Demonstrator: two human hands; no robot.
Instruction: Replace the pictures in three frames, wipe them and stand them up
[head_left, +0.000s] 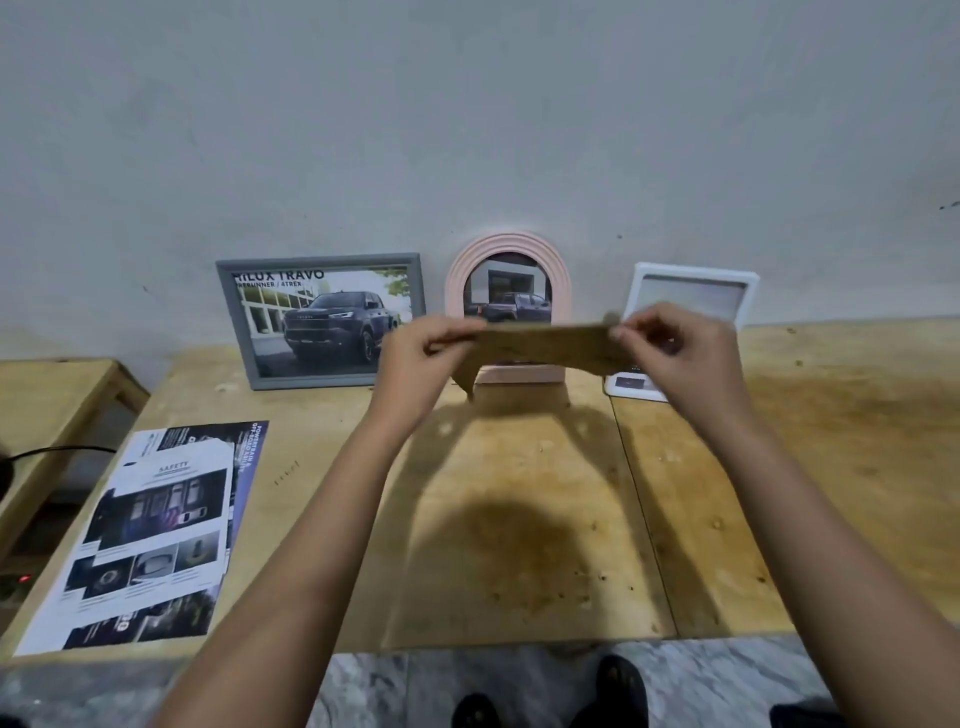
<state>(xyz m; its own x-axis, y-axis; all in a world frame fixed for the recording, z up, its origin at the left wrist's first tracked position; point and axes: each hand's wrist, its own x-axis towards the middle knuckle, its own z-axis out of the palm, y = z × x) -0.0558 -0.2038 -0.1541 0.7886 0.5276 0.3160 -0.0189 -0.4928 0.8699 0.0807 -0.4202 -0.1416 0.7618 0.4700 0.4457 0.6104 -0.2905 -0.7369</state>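
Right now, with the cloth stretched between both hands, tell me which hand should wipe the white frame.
Right, probably. The right hand pinches one end of the cloth directly before the white frame; the left hand holds the other end beyond the pink frame, nearer the grey frame.

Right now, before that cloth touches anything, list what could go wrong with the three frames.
1. The brown cloth, pinched taut between the left hand and the right hand, hangs just in front of the pink arched frame; a hard wipe could tip that frame over.
2. The grey rectangular frame and the white rectangular frame stand close on either side, so a wide sweep might knock them.
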